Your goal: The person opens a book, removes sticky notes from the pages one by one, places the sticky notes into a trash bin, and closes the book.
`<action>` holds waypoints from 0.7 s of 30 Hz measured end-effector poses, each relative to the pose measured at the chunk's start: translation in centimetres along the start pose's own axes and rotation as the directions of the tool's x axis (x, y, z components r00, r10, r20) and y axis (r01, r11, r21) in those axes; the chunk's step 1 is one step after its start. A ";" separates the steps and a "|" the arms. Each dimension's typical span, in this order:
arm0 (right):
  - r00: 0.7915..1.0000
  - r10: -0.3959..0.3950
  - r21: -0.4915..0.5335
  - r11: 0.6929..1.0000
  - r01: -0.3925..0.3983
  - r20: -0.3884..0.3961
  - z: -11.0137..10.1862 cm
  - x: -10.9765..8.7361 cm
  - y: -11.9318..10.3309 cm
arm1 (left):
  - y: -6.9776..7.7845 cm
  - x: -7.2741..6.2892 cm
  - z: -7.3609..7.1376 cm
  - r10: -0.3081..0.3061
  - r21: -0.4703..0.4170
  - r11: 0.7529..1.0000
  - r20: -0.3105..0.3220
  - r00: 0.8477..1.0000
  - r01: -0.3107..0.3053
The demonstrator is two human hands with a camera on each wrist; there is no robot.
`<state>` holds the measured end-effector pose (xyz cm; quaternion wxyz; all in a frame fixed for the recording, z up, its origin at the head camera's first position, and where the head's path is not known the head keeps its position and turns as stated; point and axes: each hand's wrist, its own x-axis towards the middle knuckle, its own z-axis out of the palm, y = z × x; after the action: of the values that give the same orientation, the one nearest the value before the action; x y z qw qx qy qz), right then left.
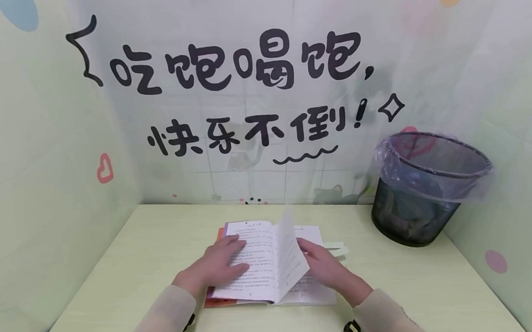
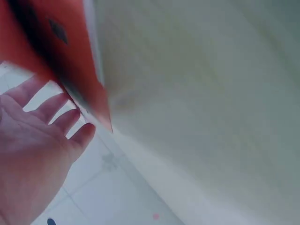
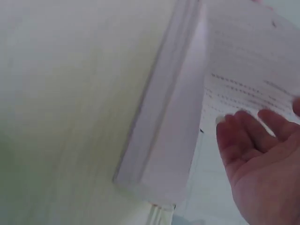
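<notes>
An open book [image 1: 256, 284] with printed pages lies on the table, an orange-red cover [image 2: 82, 56] showing under its left side. My left hand [image 1: 217, 266] rests on the left page with its fingers spread and straight. One leaf [image 1: 293, 263] stands raised near the middle of the book, leaning over the right-hand pages. Behind that leaf, at its right edge, is my right hand [image 1: 323, 268], its fingertips partly hidden by the paper. In the right wrist view the fingers [image 3: 234, 136] are loosely bent beside the printed pages, without a visible pinch.
Pale green paper strips [image 1: 338, 249] stick out past the book's right edge. A black mesh waste bin [image 1: 415, 211] with a clear purplish liner stands at the table's back right. Decorated cloth walls [image 1: 248, 183] enclose the table [image 1: 128, 260] at the back and both sides.
</notes>
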<state>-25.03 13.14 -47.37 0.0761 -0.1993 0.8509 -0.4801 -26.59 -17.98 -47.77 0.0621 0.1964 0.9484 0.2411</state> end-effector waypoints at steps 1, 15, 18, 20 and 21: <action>1.000 -0.003 -0.063 0.998 0.005 0.026 0.4 0.0 -0.1 | -0.2 -0.1 -0.3 -0.008 0.008 1.000 0.006 1.000 0.008; 0.970 0.042 -0.437 0.897 0.070 0.241 3.3 -0.3 -1.3 | -1.6 -0.3 -2.8 -0.014 -0.014 1.000 0.070 0.997 0.015; 0.966 0.027 -0.459 0.883 0.098 0.258 3.6 -0.3 -1.6 | -1.9 -0.3 -3.3 -0.027 0.004 1.000 0.082 0.996 0.027; 0.965 0.024 -0.479 0.871 0.108 0.262 3.7 -0.3 -1.8 | -1.8 -0.2 -3.8 -0.043 0.030 0.999 0.073 0.996 0.041; 0.965 0.022 -0.490 0.865 0.113 0.262 3.9 -0.2 -1.9 | -1.6 -0.3 -4.1 -0.064 0.049 0.997 0.063 0.996 0.061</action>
<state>-23.07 9.34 -47.82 0.1209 -0.2933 0.9238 -0.2145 -27.79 -21.19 -44.91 0.0955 0.1759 0.9570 0.2101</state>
